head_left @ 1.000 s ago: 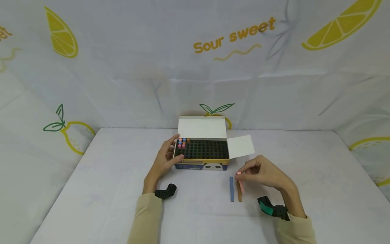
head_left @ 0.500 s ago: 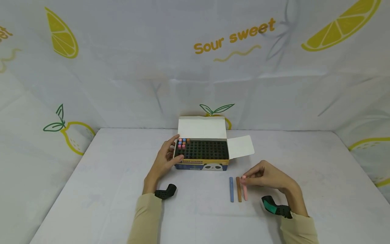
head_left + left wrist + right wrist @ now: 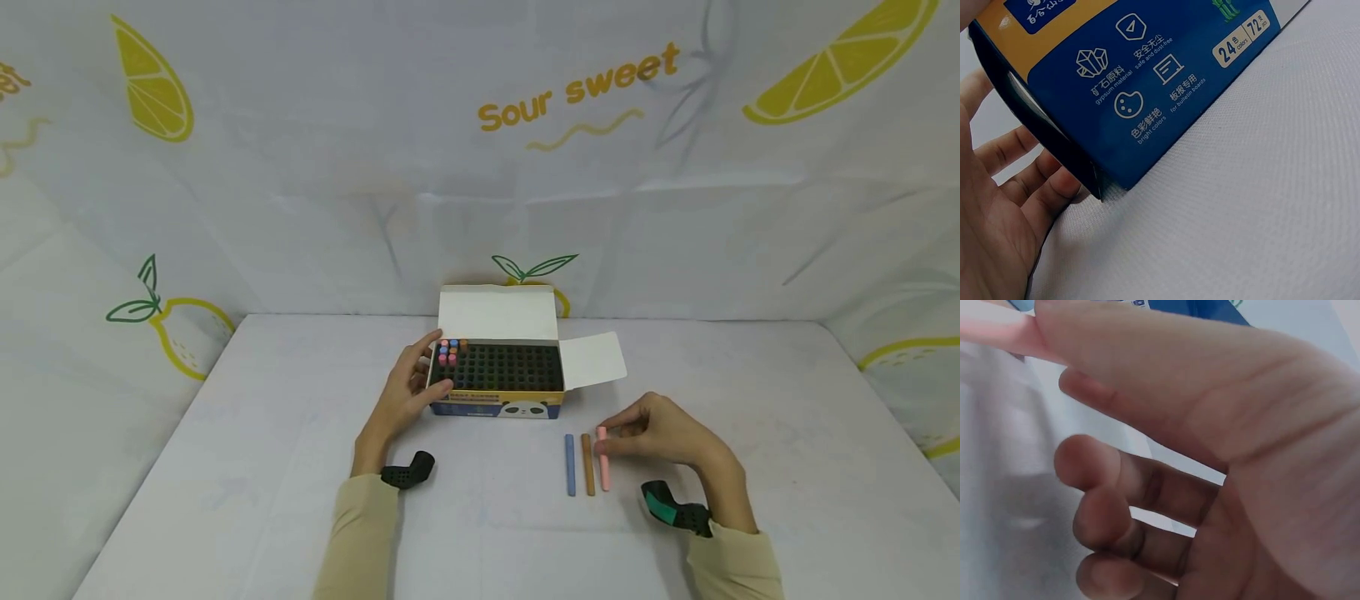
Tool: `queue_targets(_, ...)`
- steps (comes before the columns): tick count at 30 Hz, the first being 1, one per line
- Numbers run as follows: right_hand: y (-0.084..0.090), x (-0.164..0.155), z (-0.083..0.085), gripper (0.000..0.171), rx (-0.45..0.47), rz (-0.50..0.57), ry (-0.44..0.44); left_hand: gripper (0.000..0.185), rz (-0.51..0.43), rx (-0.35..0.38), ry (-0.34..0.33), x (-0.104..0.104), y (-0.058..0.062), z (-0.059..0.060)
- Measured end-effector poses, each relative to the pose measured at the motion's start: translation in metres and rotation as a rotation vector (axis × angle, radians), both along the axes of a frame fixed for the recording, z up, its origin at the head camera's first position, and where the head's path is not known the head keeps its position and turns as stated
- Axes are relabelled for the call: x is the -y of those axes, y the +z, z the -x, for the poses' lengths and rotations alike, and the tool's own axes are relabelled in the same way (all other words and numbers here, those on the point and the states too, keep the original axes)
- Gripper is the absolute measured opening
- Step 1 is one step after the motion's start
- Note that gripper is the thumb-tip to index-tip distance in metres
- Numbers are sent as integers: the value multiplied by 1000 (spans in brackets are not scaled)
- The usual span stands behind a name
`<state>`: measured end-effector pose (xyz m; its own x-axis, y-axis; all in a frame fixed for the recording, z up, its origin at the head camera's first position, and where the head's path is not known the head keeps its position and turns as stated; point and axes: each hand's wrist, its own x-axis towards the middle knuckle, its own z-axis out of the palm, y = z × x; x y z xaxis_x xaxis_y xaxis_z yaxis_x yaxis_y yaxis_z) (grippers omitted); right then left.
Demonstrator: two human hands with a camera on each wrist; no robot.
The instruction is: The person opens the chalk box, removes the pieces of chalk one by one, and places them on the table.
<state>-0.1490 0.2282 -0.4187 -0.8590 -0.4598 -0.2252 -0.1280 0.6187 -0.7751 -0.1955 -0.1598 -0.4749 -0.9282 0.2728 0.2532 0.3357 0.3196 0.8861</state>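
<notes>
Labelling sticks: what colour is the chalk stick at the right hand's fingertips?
Pink. The chalk stick lies on the table; head view shows it best.

A pink chalk stick (image 3: 603, 460), a brown chalk stick (image 3: 588, 465) and a blue chalk stick (image 3: 570, 466) are seen on the white counter (image 3: 262, 467). The chalk box (image 3: 498, 374) is coloured blue and yellow outside, with white lettering and a panda face printed on its front; its flaps are white and its tray is black. Pink, blue and brown chalk ends (image 3: 449, 351) are shown in one corner. The backdrop (image 3: 315, 167) is white, patterned with yellow lemons, green leaves and yellow lettering. Beige sleeves (image 3: 358, 542) are worn.
</notes>
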Motion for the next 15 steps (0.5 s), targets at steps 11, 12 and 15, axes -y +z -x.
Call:
queue_targets(11,-2,8,-2,35,-34,-96,-48,76,4,-13,2,0,-1,0)
queue_targets(12,-2,8,-2,35,-40,-102,-49,76,8,-15,4,0,-1,1)
queue_targets(15,-2,10,-2,34,-60,-111,-47,75,14,-19,7,0,-2,1)
